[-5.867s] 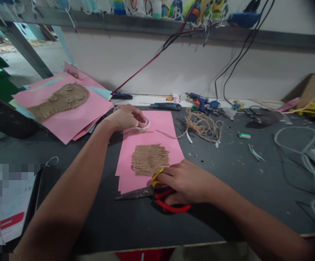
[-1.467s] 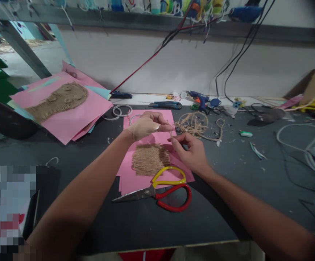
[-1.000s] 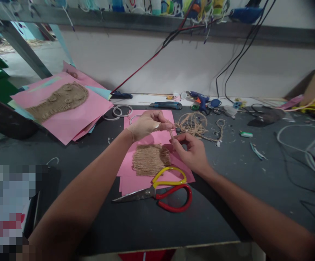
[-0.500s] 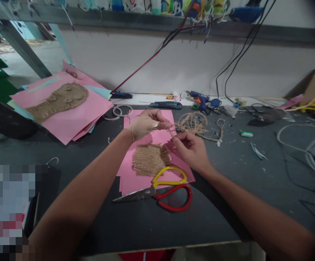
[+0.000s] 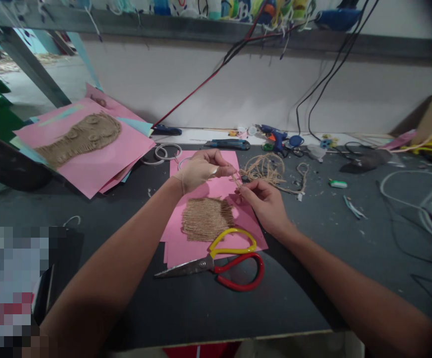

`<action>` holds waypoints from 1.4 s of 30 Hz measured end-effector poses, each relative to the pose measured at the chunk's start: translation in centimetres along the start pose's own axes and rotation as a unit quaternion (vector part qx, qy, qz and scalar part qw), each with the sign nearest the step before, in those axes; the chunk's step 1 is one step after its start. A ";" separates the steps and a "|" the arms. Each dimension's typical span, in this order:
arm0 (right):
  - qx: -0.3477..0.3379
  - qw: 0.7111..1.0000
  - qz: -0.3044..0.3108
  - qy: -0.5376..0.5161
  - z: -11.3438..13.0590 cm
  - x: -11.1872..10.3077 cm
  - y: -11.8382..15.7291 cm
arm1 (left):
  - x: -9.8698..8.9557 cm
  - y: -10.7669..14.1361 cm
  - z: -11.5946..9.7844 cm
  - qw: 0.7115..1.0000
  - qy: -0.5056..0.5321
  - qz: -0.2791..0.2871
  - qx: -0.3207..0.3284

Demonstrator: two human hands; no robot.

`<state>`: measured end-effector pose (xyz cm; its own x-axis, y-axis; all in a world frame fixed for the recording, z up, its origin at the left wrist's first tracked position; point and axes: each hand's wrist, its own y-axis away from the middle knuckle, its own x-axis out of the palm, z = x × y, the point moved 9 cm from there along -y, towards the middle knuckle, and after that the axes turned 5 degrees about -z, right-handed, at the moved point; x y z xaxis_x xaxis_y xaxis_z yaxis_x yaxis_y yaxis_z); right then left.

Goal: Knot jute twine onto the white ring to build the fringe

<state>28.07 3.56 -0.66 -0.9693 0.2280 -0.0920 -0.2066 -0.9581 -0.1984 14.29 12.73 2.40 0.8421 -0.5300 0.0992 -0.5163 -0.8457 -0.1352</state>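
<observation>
Between my two hands runs a short length of tan twine (image 5: pixel 237 180). My left hand (image 5: pixel 200 171) pinches its upper end between thumb and fingertips, with a white patch on the thumb. The lower end is pinched in my right hand (image 5: pixel 264 205), just right of the pink paper (image 5: pixel 180 251). Below them, a rectangle of close-laid twine rows (image 5: pixel 205 219) lies on that paper. Scissors (image 5: pixel 210 263) with one yellow and one red handle rest across the paper's front edge, blades pointing left. A loose tangle of twine (image 5: pixel 264 168) lies behind my right hand.
Pink and blue sheets (image 5: pixel 100 169) bearing a twine-covered shape are stacked at left. Metal rings (image 5: pixel 168 151), a box cutter (image 5: pixel 227 144) and a blue glue gun (image 5: pixel 275 136) lie toward the back. A pale cable (image 5: pixel 411 174) loops at right. A shelf (image 5: pixel 201 26) spans overhead.
My right fingers have shifted slightly along the twine and bent in closer around it. My left hand stays nearly still; the scissors and the twine rows have not moved.
</observation>
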 end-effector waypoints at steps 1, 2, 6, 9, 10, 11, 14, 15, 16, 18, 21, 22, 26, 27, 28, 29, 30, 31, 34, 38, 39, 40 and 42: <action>0.001 1.000 0.001 0.001 0.0 0.0 0.0 | -0.1 0.0 0.1 1.000 -0.003 -0.003 -0.003; 0.001 1.000 0.002 0.003 0.0 0.0 0.0 | -0.1 0.0 0.1 1.000 -0.006 -0.004 -0.005; 0.007 1.000 0.002 0.016 0.1 0.1 0.1 | -0.3 0.0 0.2 1.000 -0.012 -0.006 -0.006; 0.013 1.000 0.011 -0.003 0.1 0.4 0.1 | -0.3 0.0 0.2 1.000 -0.014 -0.008 -0.011; 0.014 1.000 0.014 -0.014 0.1 0.5 0.1 | -0.3 0.0 0.2 1.000 -0.013 -0.007 -0.010; 0.013 0.999 0.017 -0.024 0.0 0.6 0.1 | -0.2 0.0 0.1 1.000 -0.010 -0.005 -0.008; 0.002 0.999 0.026 -0.020 0.1 0.8 0.1 | 0.2 0.1 -0.2 1.000 0.005 0.005 0.004; -0.004 1.000 0.028 -0.013 0.2 0.9 0.1 | 0.3 0.1 -0.3 1.000 0.006 0.007 0.007; -0.008 0.999 0.031 -0.008 0.3 0.9 0.1 | 0.4 0.1 -0.3 1.000 0.005 0.008 0.009; -0.015 0.999 0.035 -0.004 0.4 0.9 0.2 | 0.5 0.1 -0.4 1.000 0.000 0.011 0.011; -0.015 0.999 0.036 -0.009 0.4 0.9 0.2 | 0.5 0.1 -0.2 1.000 -0.002 0.016 0.013; -0.015 0.999 0.034 -0.008 0.3 0.9 0.2 | 0.4 0.1 -0.1 1.000 -0.002 0.014 0.012; -0.016 1.000 0.023 0.005 0.3 0.7 0.2 | -0.1 -0.1 0.3 1.000 -0.012 0.001 0.010; -0.017 1.000 0.021 0.008 0.3 0.7 0.2 | -0.1 -0.1 0.4 1.000 -0.014 0.001 0.009; -0.017 1.000 0.019 0.011 0.3 0.6 0.2 | -0.2 -0.1 0.5 1.000 -0.016 0.001 0.008; -0.017 1.000 0.018 0.015 0.2 0.6 0.2 | -0.2 -0.1 0.6 1.000 -0.017 0.002 0.008; -0.018 1.000 0.017 0.018 0.3 0.6 0.2 | -0.2 -0.1 0.6 1.000 -0.019 0.000 0.009; -0.019 0.999 0.017 0.021 0.3 0.6 0.2 | -0.3 -0.1 0.6 1.000 -0.021 -0.003 0.011; -0.014 1.000 0.016 0.016 0.2 0.6 0.1 | -0.7 -0.1 0.7 1.000 -0.022 -0.013 0.000; -0.011 1.000 0.002 0.019 0.0 0.3 0.0 | -1.2 0.1 0.7 0.998 -0.046 -0.008 -0.030; -0.016 1.000 -0.001 0.027 0.1 0.2 -0.1 | -1.3 0.1 0.6 0.998 -0.059 -0.004 -0.033; -0.021 0.999 -0.003 0.035 0.1 0.2 -0.1 | -1.4 0.1 0.5 0.997 -0.069 -0.002 -0.036; -0.027 0.998 -0.003 0.049 0.1 0.2 0.0 | -1.6 0.1 0.4 0.996 -0.076 -0.006 -0.040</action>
<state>27.84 3.59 -0.54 -0.9500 0.2520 -0.1847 -0.2024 -0.9467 -0.2506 12.90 13.51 1.87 0.8588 -0.5097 -0.0513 -0.5121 -0.8571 -0.0561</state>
